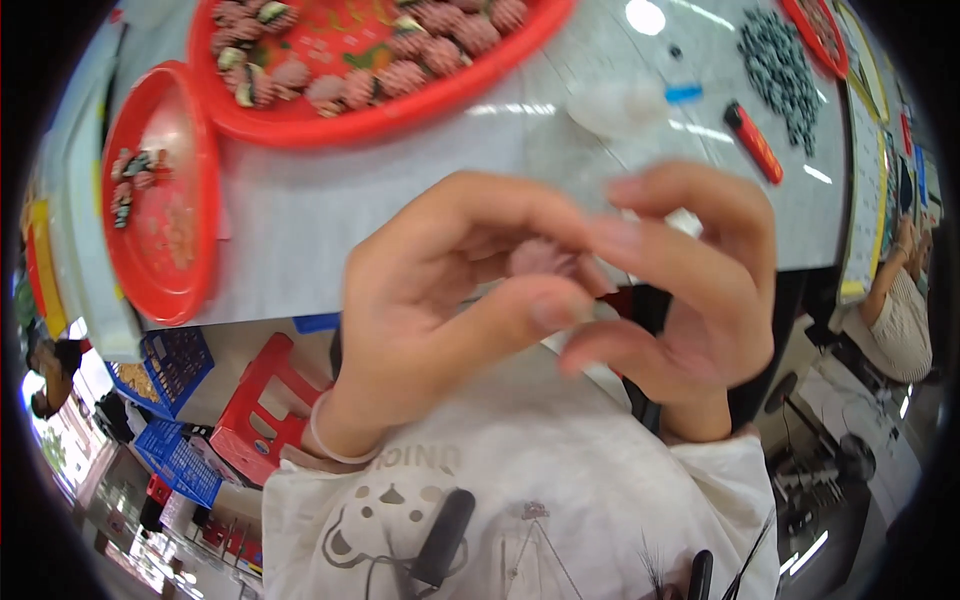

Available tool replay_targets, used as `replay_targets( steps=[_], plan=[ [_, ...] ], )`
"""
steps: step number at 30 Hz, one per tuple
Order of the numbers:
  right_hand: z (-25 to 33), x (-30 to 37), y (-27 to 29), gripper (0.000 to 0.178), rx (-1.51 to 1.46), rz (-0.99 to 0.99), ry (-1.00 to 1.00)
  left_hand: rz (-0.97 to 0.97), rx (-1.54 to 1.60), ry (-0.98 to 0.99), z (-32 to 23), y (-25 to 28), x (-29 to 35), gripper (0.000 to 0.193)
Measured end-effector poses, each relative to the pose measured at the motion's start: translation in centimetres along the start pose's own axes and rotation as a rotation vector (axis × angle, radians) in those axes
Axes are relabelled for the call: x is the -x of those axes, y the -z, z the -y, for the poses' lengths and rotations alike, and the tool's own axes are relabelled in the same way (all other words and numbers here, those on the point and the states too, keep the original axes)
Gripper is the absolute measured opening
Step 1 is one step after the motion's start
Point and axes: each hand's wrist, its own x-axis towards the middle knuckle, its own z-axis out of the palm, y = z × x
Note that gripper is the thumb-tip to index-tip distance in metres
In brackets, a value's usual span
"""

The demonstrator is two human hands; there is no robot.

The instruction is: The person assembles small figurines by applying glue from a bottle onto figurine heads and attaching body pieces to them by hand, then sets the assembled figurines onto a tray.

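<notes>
both hands raised close to the camera, over the near edge of the grey table (420,215). left hand (430,310) and right hand (690,290) meet fingertip to fingertip, pinching a small pink fuzzy ball (540,258) between them; ball sits in the middle of the view, partly hidden by fingers. far left: a large red tray (330,122) holding many similar pink balls, and a smaller red tray (195,210) just beside it. far right: a pile of dark beads (780,70) and a red lighter (754,142). red stool (255,395) below the table on the left.
</notes>
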Motion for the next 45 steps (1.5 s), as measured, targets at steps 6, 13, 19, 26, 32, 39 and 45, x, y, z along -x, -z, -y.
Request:
replay_targets(
  steps=[6, 13, 19, 26, 32, 39, 45],
  plan=[
    [-0.3, 2.0, 2.2, 0.048, -0.062, -0.254, -0.183, -0.747, -1.093, -0.355, -6.6, 8.6, -0.4, 0.022],
    [-1.2, 2.0, 2.3, 0.031, -0.146, -0.358, -0.303, -0.348, -1.515, -0.334, -5.9, 8.7, -5.4, 0.021],
    [-1.3, 2.6, 3.0, 0.023, -0.089, -0.37, -0.41, -0.276, -1.661, -0.183, -5.1, 8.7, -7.3, 0.017],
    [-2.0, 1.0, 0.8, 0.029, -0.124, -0.314, -0.513, -0.19, -0.301, -0.227, -4.3, 5.3, -5.0, 0.018],
    [-3.0, 0.9, -0.7, 0.033, -0.093, -0.094, -0.531, -0.053, -0.062, -0.214, -0.3, 2.3, -1.8, 0.027],
    [-1.6, 1.5, 2.9, 0.045, -0.544, -0.188, -0.659, -0.09, 0.179, -0.097, 1.3, 1.4, -0.9, 0.035],
    [-0.6, 1.0, 4.6, 0.048, -0.42, -0.164, -0.528, -0.087, 0.142, -0.041, 1.6, 0.9, -0.8, 0.042]
  ],
)
